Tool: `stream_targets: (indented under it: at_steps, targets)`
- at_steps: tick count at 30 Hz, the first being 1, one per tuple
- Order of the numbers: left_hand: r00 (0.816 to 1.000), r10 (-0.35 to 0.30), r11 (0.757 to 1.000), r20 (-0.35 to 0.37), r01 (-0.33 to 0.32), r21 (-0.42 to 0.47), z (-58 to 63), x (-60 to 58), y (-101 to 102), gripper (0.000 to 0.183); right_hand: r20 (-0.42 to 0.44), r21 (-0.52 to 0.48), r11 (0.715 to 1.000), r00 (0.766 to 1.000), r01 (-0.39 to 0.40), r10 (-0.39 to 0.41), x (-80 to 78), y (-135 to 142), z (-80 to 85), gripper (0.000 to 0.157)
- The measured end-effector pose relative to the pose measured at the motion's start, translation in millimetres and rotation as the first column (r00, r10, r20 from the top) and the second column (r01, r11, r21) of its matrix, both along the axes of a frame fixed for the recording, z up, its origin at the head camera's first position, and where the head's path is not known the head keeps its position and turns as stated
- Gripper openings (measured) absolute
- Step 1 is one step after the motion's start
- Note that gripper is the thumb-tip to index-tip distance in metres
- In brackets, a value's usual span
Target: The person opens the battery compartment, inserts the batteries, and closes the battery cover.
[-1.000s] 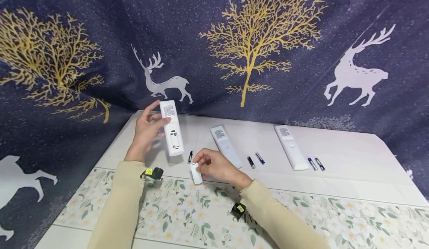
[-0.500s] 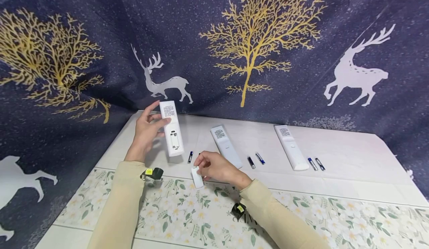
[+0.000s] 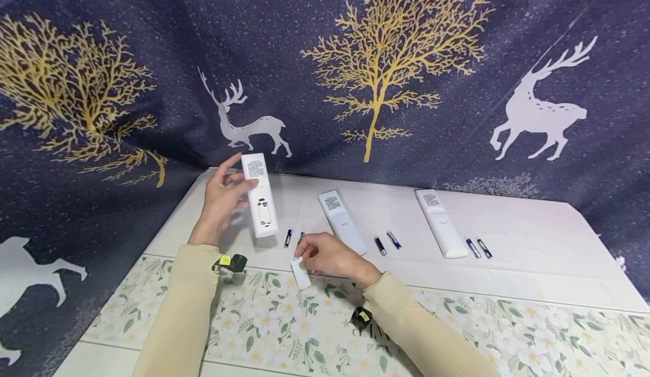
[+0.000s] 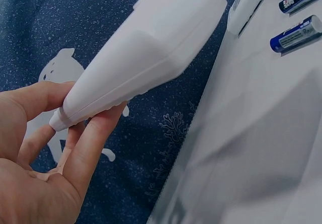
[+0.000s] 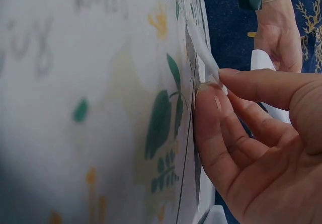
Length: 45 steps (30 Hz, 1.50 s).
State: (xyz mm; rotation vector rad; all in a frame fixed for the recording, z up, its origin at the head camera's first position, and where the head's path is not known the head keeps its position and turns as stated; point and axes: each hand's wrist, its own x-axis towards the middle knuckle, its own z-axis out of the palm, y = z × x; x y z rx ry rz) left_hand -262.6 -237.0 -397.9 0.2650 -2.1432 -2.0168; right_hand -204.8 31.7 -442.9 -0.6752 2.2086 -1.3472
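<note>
— What is being gripped by the left hand (image 3: 219,199)?

— A white remote (image 3: 261,192) is grasped by its thinner end, held up off the table (image 3: 518,270) and tilted. Its back is turned toward the head camera, and the thumb is laid across it, just under the printed label.

— And what is shown farther down from that thumb?

— The battery compartment (image 3: 264,213), which is uncovered, with contacts to be made out at its ends.

— Is anything held by the right hand (image 3: 332,255)?

— A small white cover (image 3: 301,276) is pinched between thumb and fingertips, and is hung down from them over the floral strip (image 3: 264,315) (whether its lower edge is touched to the surface cannot be told).

— And near those fingertips?

— One battery (image 3: 288,239) is set just to their left; a second battery (image 3: 301,238) is partly hidden by them.

— What is found past the right knuckles?

— A middle remote (image 3: 342,222) is laid back up there, partly covered by the hand, with a pair of batteries (image 3: 394,240) to its right. Well apart from the fingers, a far remote (image 3: 442,224) is likewise laid, with another two batteries (image 3: 473,248) beside it.
</note>
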Motion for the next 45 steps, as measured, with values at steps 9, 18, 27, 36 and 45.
stream_targets:
  at_steps: [9,18,27,36,45]
  targets:
    - [1.000,0.005,1.000,-0.003,-0.005,0.013,-1.3,-0.3,0,0.079,0.007,0.022,1.000,1.000,-0.009,0.009,1.0,2,1.0,0.010]
    - [1.000,0.009,1.000,-0.002,-0.009,0.005,-3.5,-2.3,-1,0.078,-0.023,0.043,0.999,1.000,-0.011,0.012,1.2,2,1.9,0.013]
    - [1.000,0.007,1.000,-0.005,-0.007,0.006,-2.9,-1.3,-1,0.079,-0.066,0.100,0.995,0.998,-0.007,0.014,0.9,3,4.1,0.015]
    - [1.000,0.006,1.000,0.006,-0.006,0.001,-3.7,-1.6,-1,0.079,-0.200,0.151,0.989,0.979,0.002,0.029,0.3,2,7.0,0.015]
    - [1.000,0.005,1.000,0.000,-0.005,-0.003,-4.3,-1.6,-1,0.079,-0.252,0.143,0.987,0.967,0.075,-0.037,-2.1,0,16.8,0.014]
